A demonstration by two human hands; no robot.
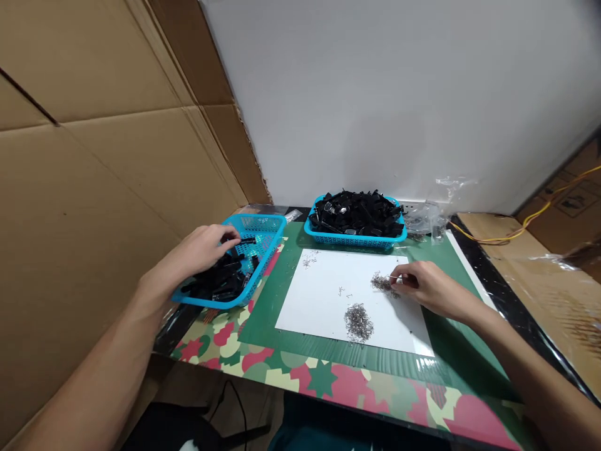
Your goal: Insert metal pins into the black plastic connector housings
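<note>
My left hand point(209, 247) reaches over the left blue basket point(258, 290), with its thumb and fingers closed around the end of a small black plastic part point(248, 240). More black parts point(223, 279) lie in that basket below the hand. Over the white sheet point(314, 307), my right hand point(420, 285) is pinched at the edge of a pile of tiny metal pieces point(381, 282). A thin, bright metal piece point(397, 277) shows at its fingertips; its exact kind is too small to make out. A second pile of tiny metal pieces point(359, 323) sits nearer to me.
Another blue basket point(354, 239), heaped with black parts, stands against the wall. Clear plastic bags point(427, 219) lie beside it. Few metal pieces point(308, 260) are scattered at the sheet's far left corner. Cardboard point(94, 175) borders the left; a yellow cable point(521, 228) runs at right.
</note>
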